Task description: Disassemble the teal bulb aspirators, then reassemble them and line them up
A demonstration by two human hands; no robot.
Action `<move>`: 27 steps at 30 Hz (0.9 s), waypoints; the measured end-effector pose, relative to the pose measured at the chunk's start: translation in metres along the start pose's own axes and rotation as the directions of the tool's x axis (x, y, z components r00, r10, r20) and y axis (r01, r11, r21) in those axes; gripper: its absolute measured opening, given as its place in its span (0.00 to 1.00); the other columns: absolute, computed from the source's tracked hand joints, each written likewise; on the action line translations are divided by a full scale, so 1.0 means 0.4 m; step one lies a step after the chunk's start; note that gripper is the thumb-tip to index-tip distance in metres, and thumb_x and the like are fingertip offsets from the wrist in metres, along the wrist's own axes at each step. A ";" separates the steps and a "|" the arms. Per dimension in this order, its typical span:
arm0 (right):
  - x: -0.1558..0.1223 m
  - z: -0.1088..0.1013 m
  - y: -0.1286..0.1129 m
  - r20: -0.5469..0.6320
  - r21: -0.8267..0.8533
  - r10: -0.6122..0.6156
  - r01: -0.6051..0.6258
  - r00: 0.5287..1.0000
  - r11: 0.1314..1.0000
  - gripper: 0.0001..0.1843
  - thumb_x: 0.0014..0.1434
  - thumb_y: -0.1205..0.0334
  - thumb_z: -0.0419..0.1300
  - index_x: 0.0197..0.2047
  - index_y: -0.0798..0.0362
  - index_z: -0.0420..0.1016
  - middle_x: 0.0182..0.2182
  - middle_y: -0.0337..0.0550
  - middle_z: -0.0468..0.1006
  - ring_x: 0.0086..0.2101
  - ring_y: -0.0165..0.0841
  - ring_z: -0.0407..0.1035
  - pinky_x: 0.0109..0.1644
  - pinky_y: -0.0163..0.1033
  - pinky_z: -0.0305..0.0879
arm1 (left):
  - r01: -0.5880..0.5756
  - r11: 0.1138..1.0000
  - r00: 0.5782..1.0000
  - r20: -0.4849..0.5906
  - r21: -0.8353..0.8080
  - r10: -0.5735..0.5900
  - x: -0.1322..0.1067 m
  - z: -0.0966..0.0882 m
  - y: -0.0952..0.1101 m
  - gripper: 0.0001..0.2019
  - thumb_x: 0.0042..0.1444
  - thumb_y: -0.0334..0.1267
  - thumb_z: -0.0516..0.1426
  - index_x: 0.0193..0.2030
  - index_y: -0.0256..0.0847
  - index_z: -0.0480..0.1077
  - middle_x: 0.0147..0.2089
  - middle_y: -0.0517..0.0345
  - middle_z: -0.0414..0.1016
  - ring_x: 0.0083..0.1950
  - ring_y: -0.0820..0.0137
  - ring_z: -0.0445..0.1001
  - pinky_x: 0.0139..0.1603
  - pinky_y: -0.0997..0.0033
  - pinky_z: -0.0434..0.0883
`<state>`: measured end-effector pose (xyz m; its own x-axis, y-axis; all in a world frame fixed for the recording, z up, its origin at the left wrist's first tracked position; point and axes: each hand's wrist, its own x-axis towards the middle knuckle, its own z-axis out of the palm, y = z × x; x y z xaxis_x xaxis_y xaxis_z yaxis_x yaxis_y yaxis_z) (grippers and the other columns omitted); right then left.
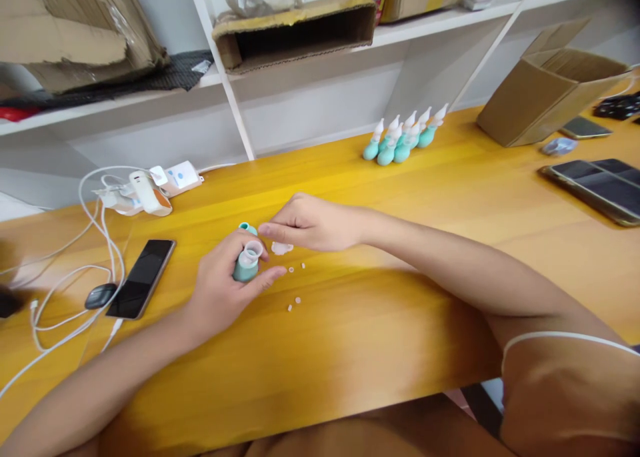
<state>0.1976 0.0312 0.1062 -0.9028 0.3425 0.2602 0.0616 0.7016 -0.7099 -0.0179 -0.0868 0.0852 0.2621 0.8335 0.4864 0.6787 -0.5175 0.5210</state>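
My left hand is wrapped round a teal squeeze bulb with a clear collar on top, its round opening facing up. Just behind that hand stands another teal bulb with a bare open neck, partly hidden. My right hand is closed, thumb stretched toward this second bulb, the other fingers curled under; whatever they hold is out of sight. Below its fingers lies a small heap of whitish translucent parts. Several tiny pale rings and plugs are scattered on the table nearby.
Several teal bulbs with white pointed tips stand grouped at the back. On the left lie a phone, a black earbud case, white cables and a power strip. An open carton and tablet-like device are at right.
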 end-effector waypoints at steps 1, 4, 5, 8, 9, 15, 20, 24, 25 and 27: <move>0.001 0.008 -0.004 0.016 0.015 0.000 0.000 1.000 1.000 0.30 0.81 0.49 0.48 0.31 0.56 0.75 0.25 0.36 0.68 0.28 0.26 0.55 0.35 0.35 0.51 | 0.016 0.999 1.000 -0.011 -0.034 -0.016 0.000 0.002 -0.001 0.12 0.67 0.46 0.68 0.41 0.44 0.72 0.38 0.63 0.80 0.37 0.69 0.78 0.41 0.68 0.73; 0.002 0.025 -0.009 0.042 0.043 0.007 -0.009 0.999 0.999 0.30 0.81 0.48 0.46 0.35 0.56 0.77 0.27 0.37 0.70 0.29 0.27 0.56 0.36 0.35 0.53 | 0.050 0.992 0.997 -0.046 -0.115 -0.055 0.000 0.009 -0.008 0.12 0.65 0.43 0.69 0.38 0.44 0.72 0.37 0.63 0.80 0.36 0.70 0.77 0.40 0.70 0.73; 0.003 0.028 -0.008 0.038 0.047 0.011 -0.013 0.999 0.999 0.31 0.81 0.48 0.46 0.34 0.56 0.77 0.26 0.37 0.70 0.28 0.27 0.55 0.36 0.35 0.53 | 0.055 0.988 0.996 -0.056 -0.148 -0.064 -0.001 0.012 -0.009 0.11 0.65 0.42 0.69 0.37 0.43 0.72 0.37 0.63 0.80 0.37 0.70 0.77 0.40 0.70 0.73; 0.003 0.029 -0.001 0.022 0.067 0.001 -0.003 1.000 0.998 0.32 0.81 0.46 0.47 0.31 0.56 0.74 0.25 0.36 0.66 0.28 0.27 0.52 0.35 0.35 0.52 | 0.073 0.964 0.995 -0.049 -0.256 -0.088 -0.003 0.019 -0.011 0.09 0.66 0.41 0.68 0.38 0.43 0.73 0.38 0.60 0.80 0.41 0.68 0.79 0.45 0.67 0.77; 0.003 0.028 0.001 0.022 0.075 -0.004 0.002 1.000 0.997 0.32 0.81 0.45 0.47 0.31 0.55 0.73 0.24 0.35 0.65 0.28 0.27 0.52 0.35 0.35 0.52 | 0.085 0.956 0.994 -0.036 -0.281 -0.099 -0.003 0.021 -0.010 0.09 0.66 0.41 0.68 0.38 0.43 0.73 0.39 0.59 0.81 0.41 0.68 0.79 0.46 0.67 0.78; 0.003 0.028 0.010 0.035 0.116 -0.001 -0.003 0.999 0.993 0.33 0.80 0.41 0.46 0.29 0.53 0.68 0.24 0.35 0.61 0.28 0.27 0.51 0.34 0.35 0.52 | 0.163 0.934 0.985 -0.009 -0.318 -0.175 0.000 0.027 -0.002 0.09 0.64 0.41 0.67 0.37 0.43 0.73 0.36 0.60 0.80 0.37 0.70 0.77 0.39 0.70 0.77; 0.004 0.031 0.012 0.047 0.123 -0.006 0.001 0.999 0.992 0.35 0.80 0.36 0.45 0.29 0.52 0.64 0.25 0.34 0.58 0.28 0.27 0.49 0.34 0.35 0.50 | 0.150 0.934 0.984 -0.044 -0.323 -0.173 -0.001 0.028 0.000 0.09 0.62 0.40 0.67 0.37 0.43 0.72 0.34 0.61 0.79 0.35 0.71 0.77 0.37 0.70 0.76; 0.005 0.033 0.007 0.052 0.118 0.010 -0.017 0.999 0.993 0.35 0.80 0.36 0.45 0.30 0.53 0.68 0.25 0.35 0.60 0.28 0.27 0.50 0.34 0.35 0.52 | 0.107 0.932 0.990 -0.047 -0.345 -0.131 -0.006 0.026 -0.005 0.11 0.60 0.40 0.71 0.37 0.43 0.73 0.36 0.60 0.81 0.35 0.71 0.78 0.38 0.70 0.76; 0.005 0.033 0.005 0.056 0.117 0.014 -0.021 0.998 0.993 0.35 0.80 0.37 0.45 0.31 0.54 0.70 0.25 0.35 0.62 0.29 0.28 0.51 0.35 0.35 0.53 | 0.100 0.933 0.991 -0.050 -0.346 -0.125 -0.007 0.025 -0.006 0.12 0.59 0.40 0.72 0.36 0.43 0.73 0.36 0.61 0.81 0.35 0.71 0.78 0.38 0.71 0.76; 0.005 0.034 0.002 0.069 0.115 0.017 -0.025 0.997 0.993 0.35 0.80 0.37 0.45 0.32 0.55 0.73 0.25 0.36 0.64 0.29 0.28 0.52 0.35 0.35 0.54 | 0.101 0.934 0.990 -0.063 -0.343 -0.130 -0.008 0.024 -0.007 0.13 0.58 0.38 0.73 0.35 0.43 0.73 0.34 0.62 0.80 0.35 0.71 0.78 0.38 0.71 0.76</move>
<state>0.1902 0.0239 0.0970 -0.9289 0.3101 0.2022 0.0346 0.6165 -0.7866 -0.0141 -0.0861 0.0754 0.1283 0.8798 0.4576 0.4248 -0.4657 0.7763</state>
